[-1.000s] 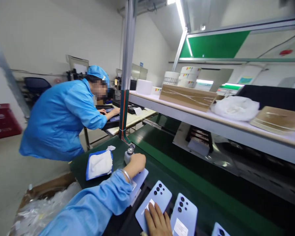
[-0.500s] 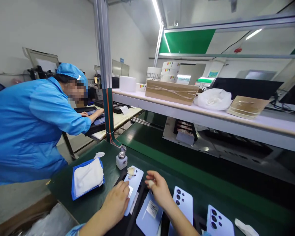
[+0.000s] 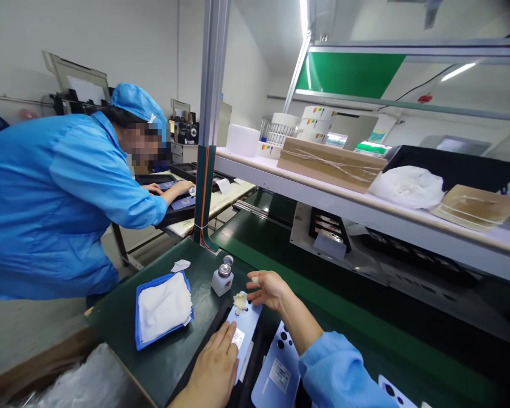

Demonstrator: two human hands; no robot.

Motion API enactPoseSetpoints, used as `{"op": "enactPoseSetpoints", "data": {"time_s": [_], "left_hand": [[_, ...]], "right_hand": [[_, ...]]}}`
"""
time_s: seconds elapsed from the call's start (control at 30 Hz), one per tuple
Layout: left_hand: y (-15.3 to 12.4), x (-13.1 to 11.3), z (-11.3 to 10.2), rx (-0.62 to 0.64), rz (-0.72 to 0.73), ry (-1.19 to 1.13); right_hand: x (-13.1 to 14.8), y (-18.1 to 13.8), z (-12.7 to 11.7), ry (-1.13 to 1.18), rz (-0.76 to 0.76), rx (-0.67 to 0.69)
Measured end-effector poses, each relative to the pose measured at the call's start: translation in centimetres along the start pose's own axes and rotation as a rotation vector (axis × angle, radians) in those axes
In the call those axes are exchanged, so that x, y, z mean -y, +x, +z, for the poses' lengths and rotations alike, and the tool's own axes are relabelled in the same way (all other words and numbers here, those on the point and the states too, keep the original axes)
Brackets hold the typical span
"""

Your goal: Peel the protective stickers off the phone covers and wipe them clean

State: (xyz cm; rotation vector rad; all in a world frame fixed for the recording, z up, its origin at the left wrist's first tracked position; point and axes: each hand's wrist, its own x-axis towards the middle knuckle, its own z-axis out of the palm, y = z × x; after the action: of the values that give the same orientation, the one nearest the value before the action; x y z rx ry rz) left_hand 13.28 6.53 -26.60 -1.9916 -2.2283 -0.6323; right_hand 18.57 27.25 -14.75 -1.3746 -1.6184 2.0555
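Note:
My left hand (image 3: 215,368) lies flat with its fingers stretched on the lower part of a light blue phone back (image 3: 244,330) that rests in a black tray (image 3: 204,354). My right hand (image 3: 267,288) hovers just past the phone's top end, fingers curled, pinching a small pale wad at its fingertips. A crumpled pale wad (image 3: 239,301) sits on the phone's top end. A small white dispenser bottle (image 3: 221,277) with a metal cap stands just left of my right hand. Another light blue phone back (image 3: 276,368) lies under my right forearm.
A blue tray of white cloths (image 3: 164,309) lies on the green mat at left. A co-worker in blue coat and cap (image 3: 63,192) bends over a neighbouring bench. A white shelf (image 3: 365,209) carries cardboard packs, label rolls and a white bag. A metal post (image 3: 208,124) rises behind the bottle.
My right hand has moved forward and left toward the dispenser bottle, with a small wad in its fingertips. My left hand stays on the phone. The view has shifted slightly.

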Motion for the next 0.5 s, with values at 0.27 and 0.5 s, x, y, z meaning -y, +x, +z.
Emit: {"op": "enactPoseSetpoints", "data": {"time_s": [0.27,0.5], "left_hand": [[-0.1,0.0,0.5,-0.05,-0.005,-0.06],[0.0,0.3,1.0,-0.133,-0.003,-0.09]], "right_hand": [[0.6,-0.4,1.0,-0.07,0.009,0.012],[-0.9,-0.3,2.1,-0.16,-0.146,-0.043]]}}
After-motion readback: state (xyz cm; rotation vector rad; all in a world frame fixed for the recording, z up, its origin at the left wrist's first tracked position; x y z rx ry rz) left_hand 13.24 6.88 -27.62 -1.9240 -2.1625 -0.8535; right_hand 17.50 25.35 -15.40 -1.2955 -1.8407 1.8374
